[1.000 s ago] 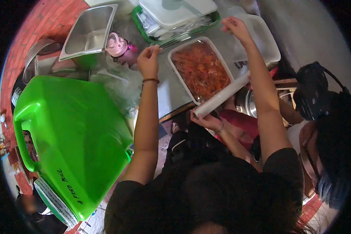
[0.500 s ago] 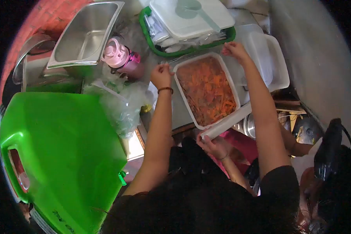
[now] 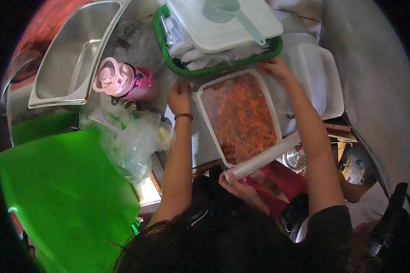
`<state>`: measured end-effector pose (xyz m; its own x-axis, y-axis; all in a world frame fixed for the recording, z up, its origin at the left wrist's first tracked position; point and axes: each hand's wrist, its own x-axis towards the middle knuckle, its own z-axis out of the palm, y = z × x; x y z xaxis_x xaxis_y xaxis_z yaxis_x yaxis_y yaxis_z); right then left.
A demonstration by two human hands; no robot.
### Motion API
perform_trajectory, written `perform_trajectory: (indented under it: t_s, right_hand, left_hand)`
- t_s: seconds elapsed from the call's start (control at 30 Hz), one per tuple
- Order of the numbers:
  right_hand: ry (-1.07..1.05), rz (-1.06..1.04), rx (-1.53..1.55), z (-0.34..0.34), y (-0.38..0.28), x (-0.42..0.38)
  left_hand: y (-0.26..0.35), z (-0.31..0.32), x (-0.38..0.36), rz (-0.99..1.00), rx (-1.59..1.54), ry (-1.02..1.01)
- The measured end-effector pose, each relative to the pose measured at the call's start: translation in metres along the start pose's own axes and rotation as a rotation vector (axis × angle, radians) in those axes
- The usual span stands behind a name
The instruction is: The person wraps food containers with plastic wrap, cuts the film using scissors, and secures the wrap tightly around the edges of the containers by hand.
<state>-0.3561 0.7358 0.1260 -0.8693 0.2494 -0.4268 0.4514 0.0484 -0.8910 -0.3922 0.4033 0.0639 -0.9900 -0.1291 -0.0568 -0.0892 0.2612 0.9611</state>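
- In the head view, a white-rimmed tub [image 3: 274,113] of shredded orange food [image 3: 246,120] sat on the grey tabletop [image 3: 204,148], between and below the person's hands, with a glossy sheen across its top.
- The left hand [image 3: 179,96] was curled closed beside the tub's far left corner; what its fingers held, if anything, was too small to tell.
- The right hand [image 3: 275,70] was by the far right corner, near the basket, its fingers partly bent; its grip could not be told.
- A roll of clear film [image 3: 264,158] lay slantwise along the tub's near edge, its left end held by another person's hand [image 3: 242,190].
- Beyond the tub, a green basket [image 3: 165,53] held wrapped items, with a white lid [image 3: 200,28] and a pale green scoop [image 3: 247,25] on top.
- Clear plastic containers [image 3: 313,77] stood to the right, near a smooth grey wall [image 3: 373,86].
- To the left were a steel pan [image 3: 61,68], a pink bottle [image 3: 131,83], crumpled plastic bags [image 3: 130,145] and a big green container [image 3: 68,191].
- Red brickwork [image 3: 43,28] showed at the upper left; a round steel vessel [image 3: 295,159] showed below the tabletop's right side.
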Motion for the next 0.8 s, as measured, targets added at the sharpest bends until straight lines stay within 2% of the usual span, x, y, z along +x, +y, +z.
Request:
perform_trajectory:
  t_s: [0.07, 0.2, 0.27, 0.5, 0.57, 0.67, 0.77, 0.8]
  right_hand:
    - [0.076, 0.039, -0.009, -0.001, 0.008, 0.007]
    - [0.180, 0.046, -0.011, -0.002, 0.034, 0.034]
    - [0.178, 0.060, -0.037, 0.005, 0.025, 0.029]
    - [0.084, 0.151, -0.101, 0.009, 0.007, 0.019]
    - [0.085, 0.202, -0.070, 0.005, 0.020, 0.029]
    - [0.071, 0.266, 0.049, 0.006, 0.029, 0.030]
    - [-0.033, 0.256, 0.053, 0.001, 0.034, 0.033]
    - [-0.082, 0.243, 0.031, -0.003, 0.037, 0.036]
  left_hand:
    - [-0.010, 0.004, 0.006, 0.071, 0.032, 0.032]
    - [0.010, -0.002, 0.001, -0.070, -0.086, -0.086]
    - [0.007, -0.005, 0.002, -0.178, -0.123, -0.157]
    - [-0.026, -0.002, 0.005, -0.117, -0.170, -0.151]
    - [-0.033, -0.003, 0.007, -0.113, -0.170, -0.161]
    - [-0.023, -0.005, 0.004, -0.245, -0.124, -0.239]
    - [-0.007, -0.005, -0.004, -0.018, 0.054, -0.209]
    - [-0.013, -0.005, -0.003, 0.112, 0.053, -0.209]
